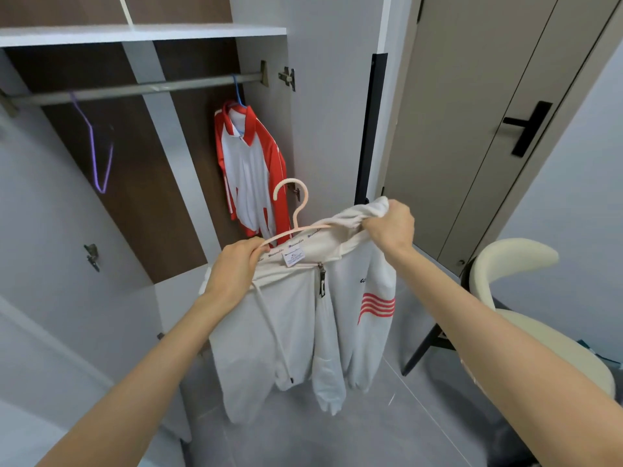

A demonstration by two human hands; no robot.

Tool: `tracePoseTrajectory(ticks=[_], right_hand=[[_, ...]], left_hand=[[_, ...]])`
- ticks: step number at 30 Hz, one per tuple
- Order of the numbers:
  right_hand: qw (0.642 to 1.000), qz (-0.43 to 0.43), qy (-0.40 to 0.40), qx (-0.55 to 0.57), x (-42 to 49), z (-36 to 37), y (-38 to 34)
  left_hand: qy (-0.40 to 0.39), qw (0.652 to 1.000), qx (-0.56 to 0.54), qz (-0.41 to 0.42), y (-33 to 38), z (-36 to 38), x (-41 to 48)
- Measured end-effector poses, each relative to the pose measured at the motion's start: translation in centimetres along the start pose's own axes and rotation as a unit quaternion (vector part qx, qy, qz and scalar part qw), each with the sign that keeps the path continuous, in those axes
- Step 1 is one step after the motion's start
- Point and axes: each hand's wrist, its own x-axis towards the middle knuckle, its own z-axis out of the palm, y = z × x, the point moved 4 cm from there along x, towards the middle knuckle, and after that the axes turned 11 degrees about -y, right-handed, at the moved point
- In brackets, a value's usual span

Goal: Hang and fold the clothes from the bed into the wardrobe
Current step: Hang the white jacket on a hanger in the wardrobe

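A white zip jacket (296,332) with red chest stripes hangs in front of me, below the open wardrobe. A pale pink hanger (296,210) sits inside its collar, hook pointing up. My left hand (232,267) grips the hanger's left arm together with the collar. My right hand (387,227) holds the bunched hood and right shoulder of the jacket. Above, the wardrobe rail (135,89) carries a red and white jacket (253,170) on a blue hanger at its right end and an empty purple hanger (97,153) at the left.
The open wardrobe door (330,112) stands right of the rail, with a shelf (141,33) above it. A cream chair (526,298) is at my right, in front of a closed beige door (472,129). Grey floor lies below.
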Motion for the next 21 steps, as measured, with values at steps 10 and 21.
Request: tracePoseTrajectory(ticks=[10, 21], right_hand=[[0.984, 0.035, -0.175, 0.019, 0.2, 0.2, -0.7], [0.892, 0.138, -0.258, 0.344, -0.1, -0.5, 0.6]], left_hand=[[0.000, 0.992, -0.119, -0.040, 2.6, 0.1, 1.6], [-0.009, 0.987, -0.155, -0.032, 2.9, 0.0, 1.7]])
